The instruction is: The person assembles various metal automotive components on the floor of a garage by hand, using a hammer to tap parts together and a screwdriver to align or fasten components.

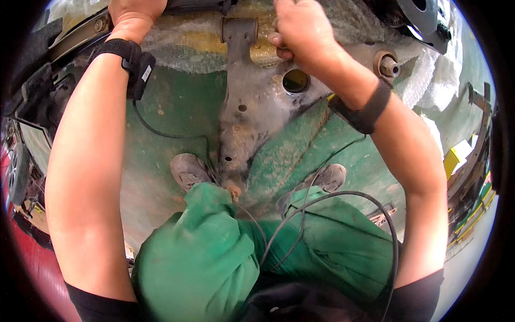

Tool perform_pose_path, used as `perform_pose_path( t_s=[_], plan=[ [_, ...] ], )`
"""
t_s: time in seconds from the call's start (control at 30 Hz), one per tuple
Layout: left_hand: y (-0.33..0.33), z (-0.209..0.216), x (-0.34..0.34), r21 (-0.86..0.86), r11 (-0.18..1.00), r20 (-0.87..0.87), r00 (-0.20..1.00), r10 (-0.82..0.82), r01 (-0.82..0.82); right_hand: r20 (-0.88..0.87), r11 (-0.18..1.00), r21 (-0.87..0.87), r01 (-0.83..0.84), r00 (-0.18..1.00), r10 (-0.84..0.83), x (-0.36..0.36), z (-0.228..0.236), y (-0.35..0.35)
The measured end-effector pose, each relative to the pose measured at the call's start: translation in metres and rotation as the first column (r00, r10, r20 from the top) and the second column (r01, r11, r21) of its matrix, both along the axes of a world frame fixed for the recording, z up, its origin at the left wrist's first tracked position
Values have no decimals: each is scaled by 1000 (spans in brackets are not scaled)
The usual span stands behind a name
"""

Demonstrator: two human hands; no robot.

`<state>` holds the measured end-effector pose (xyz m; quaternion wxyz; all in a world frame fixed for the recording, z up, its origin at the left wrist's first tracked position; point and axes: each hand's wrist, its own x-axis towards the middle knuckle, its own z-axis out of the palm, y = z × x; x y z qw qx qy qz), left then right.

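A worn grey metal control arm [244, 102] lies between my arms, with a large round hole, a bushing at its top end and a ball-joint end near my shoes. My right hand [306, 32] is just above the control arm, its fingers curled closed; whatever they may hold is hidden. At the upper edge my left hand [137, 12] is beside a dark bar [193, 6], its fingers cut off by the picture's edge. A round bushing with a metal sleeve [387, 65] shows on the control arm's right end.
Clear bubble wrap [429, 75] hangs at the upper right around dark metal parts [424, 21]. A rusty bracket [80, 40] is at the upper left. Black cables [343, 194] run from my wrist straps across my green trousers. My shoes [189, 170] stand on the green floor [155, 182].
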<state>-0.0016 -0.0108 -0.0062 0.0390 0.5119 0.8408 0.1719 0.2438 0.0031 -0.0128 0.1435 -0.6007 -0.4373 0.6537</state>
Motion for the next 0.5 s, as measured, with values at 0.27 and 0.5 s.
perform_pose_path(
  t_s=[0.27,0.5],
  plan=[
    [4,-6,-1,24,1000,-10,1000,6,-5,269,880,258,-398,905,330,0,-13,-2],
    [1,-12,-9,33,999,-31,999,-19,20,54,994,21,-107,993,106,7,-4,-39]
  ],
)
